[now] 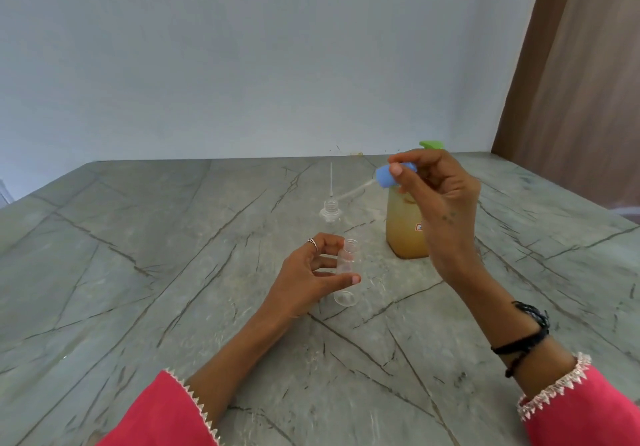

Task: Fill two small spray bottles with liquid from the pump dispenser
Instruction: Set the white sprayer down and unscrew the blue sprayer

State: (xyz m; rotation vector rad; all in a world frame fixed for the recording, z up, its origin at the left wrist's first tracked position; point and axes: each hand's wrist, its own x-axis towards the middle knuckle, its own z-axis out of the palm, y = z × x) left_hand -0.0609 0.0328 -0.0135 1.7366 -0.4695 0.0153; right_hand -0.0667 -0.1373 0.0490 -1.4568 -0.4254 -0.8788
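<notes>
Gripping clear bottle [347, 265] upright (mouth up), left hand [311, 272], right hand [440, 196] pinching blue sprayer [389, 176], tube down-left.

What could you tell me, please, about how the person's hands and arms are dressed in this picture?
Both arms wear bright pink sleeves, the left sleeve and the right sleeve, each edged at the cuff with pale zigzag lace trim. The left hand has a thin silver ring on one finger. The right wrist carries black thread bands, and the right hand shows a small dotted mark on its back.
</notes>
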